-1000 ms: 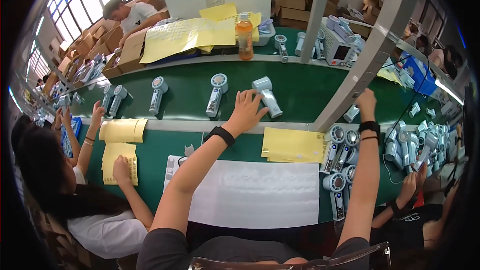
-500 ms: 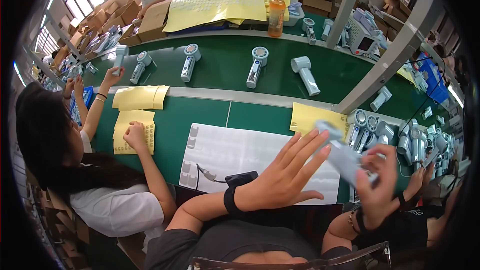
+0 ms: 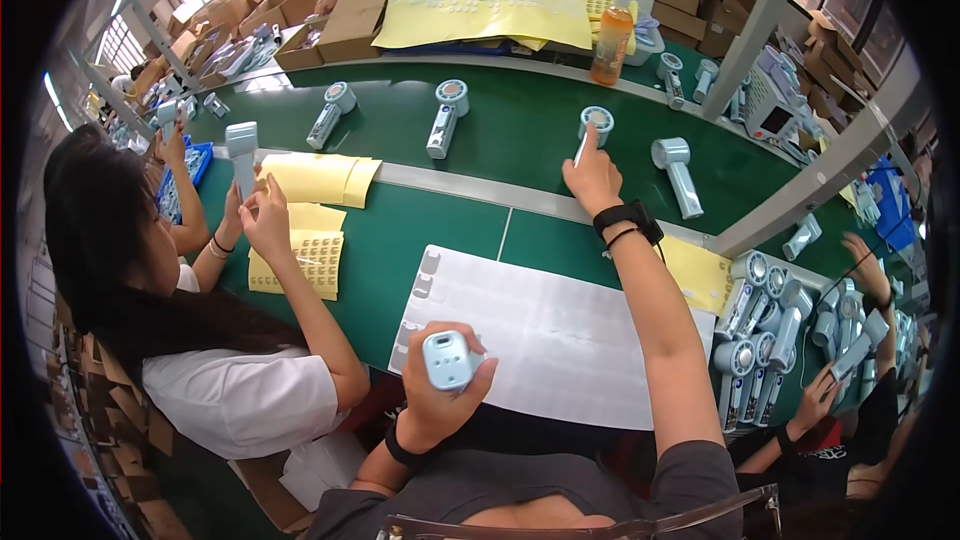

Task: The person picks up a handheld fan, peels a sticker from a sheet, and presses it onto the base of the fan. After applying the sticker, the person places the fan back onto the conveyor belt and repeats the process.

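Observation:
My left hand (image 3: 440, 395) is closed round a light blue handheld fan, whose oval base end (image 3: 449, 361) with a slot and small holes faces up. The rest of this fan is hidden by the hand and the viewing angle. My right hand (image 3: 595, 180) reaches out to the green belt and closes on another handheld fan (image 3: 597, 120), which has a round head. Its index finger lies along that fan, and most of the handle is covered. Below the hands lies a white sheet (image 3: 540, 330) with grey tabs along its left edge.
More handheld fans (image 3: 443, 120) lie on the belt (image 3: 520, 100). Many are piled at right beside a yellow sheet (image 3: 690, 270). At left a co-worker (image 3: 240, 390) holds a fan near yellow sticker sheets (image 3: 295, 265). Another person's hand (image 3: 815, 400) works at right. A metal post (image 3: 820, 180) rises at right.
My right hand, which held a fan over the sheet, has moved forward to a fan on the belt. The left hand, open before, now holds a fan lower down. The whole view has shifted.

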Available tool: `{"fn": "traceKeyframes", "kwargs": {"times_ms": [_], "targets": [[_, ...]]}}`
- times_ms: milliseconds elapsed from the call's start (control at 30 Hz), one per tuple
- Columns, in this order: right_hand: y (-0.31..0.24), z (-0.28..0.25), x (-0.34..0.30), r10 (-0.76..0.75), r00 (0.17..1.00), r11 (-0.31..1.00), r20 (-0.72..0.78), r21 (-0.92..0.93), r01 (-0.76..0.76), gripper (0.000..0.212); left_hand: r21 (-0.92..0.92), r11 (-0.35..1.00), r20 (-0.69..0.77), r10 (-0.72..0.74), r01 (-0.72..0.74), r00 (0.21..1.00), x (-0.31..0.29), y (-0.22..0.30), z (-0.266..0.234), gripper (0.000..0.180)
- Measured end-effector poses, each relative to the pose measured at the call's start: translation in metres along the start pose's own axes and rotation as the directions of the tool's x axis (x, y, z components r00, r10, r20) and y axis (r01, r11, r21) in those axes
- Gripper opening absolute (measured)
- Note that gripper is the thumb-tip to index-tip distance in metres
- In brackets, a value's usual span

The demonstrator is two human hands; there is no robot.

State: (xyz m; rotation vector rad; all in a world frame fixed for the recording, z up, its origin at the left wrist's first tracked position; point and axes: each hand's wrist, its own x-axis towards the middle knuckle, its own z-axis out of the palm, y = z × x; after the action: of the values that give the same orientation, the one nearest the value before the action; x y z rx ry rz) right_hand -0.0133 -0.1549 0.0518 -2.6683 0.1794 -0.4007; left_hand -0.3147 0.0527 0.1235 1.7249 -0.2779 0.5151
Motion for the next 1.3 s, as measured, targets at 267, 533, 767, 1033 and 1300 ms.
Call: {"fn": "traceKeyframes", "kwargs": {"times_ms": [267, 533, 767, 1033, 1300], "targets": [[-0.032, -0.045, -0.083, -0.470, 0.878, 0.863, 0.095, 0.259, 0.434, 0.051, -0.094, 0.988, -0.189, -0.136, 0.120, 0.973, -0.019, -0.007, -0.049, 0.053], [-0.067, -0.042, -0.110, -0.889, 0.433, 0.451, 0.149, 0.124, 0.884, 0.048, 0.000, 0.999, -0.171, -0.051, 0.052, 0.984, -0.026, -0.009, -0.062, 0.051], [-0.116, -0.019, -0.203, -0.683, 0.730, 0.699, -0.001, 0.289, 0.654, 0.028, -0.009, 0.996, -0.189, -0.091, 0.091, 0.978, -0.031, -0.007, -0.065, 0.046], [-0.143, -0.001, -0.240, -0.389, 0.920, 0.833, 0.042, 0.444, 0.332, 0.023, -0.068, 0.995, -0.190, -0.079, 0.068, 0.978, -0.025, -0.001, -0.071, 0.045], [-0.153, 0.004, -0.238, -0.335, 0.938, 0.820, 0.090, 0.518, 0.243, 0.022, -0.107, 0.991, -0.184, -0.102, 0.083, 0.978, -0.023, -0.002, -0.074, 0.044]]}}
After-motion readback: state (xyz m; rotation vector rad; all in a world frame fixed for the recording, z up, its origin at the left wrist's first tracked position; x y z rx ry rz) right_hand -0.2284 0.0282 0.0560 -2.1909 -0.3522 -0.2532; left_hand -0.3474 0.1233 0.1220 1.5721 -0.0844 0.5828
